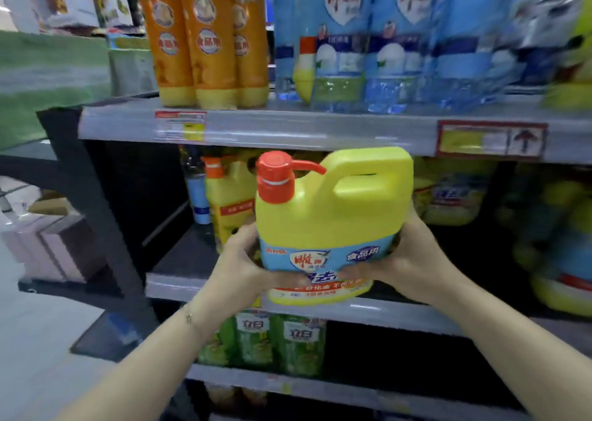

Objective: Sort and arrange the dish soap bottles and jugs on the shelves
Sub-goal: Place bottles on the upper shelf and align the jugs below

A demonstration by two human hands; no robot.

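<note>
Yellow jug [330, 225] with the red pump is being held upright just in front of the middle shelf [179, 284], left hand [238, 265] and right hand [413, 260] both gripping its lower sides, probably because it is heavy.

Head-worn view, forward and slightly down, close to the shelves [288, 125].

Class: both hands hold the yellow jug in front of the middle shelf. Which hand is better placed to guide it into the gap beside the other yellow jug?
Probably the left hand: it grips the yellow jug on the side nearest the gap beside the other yellow jug. The right hand sits further away.
</note>
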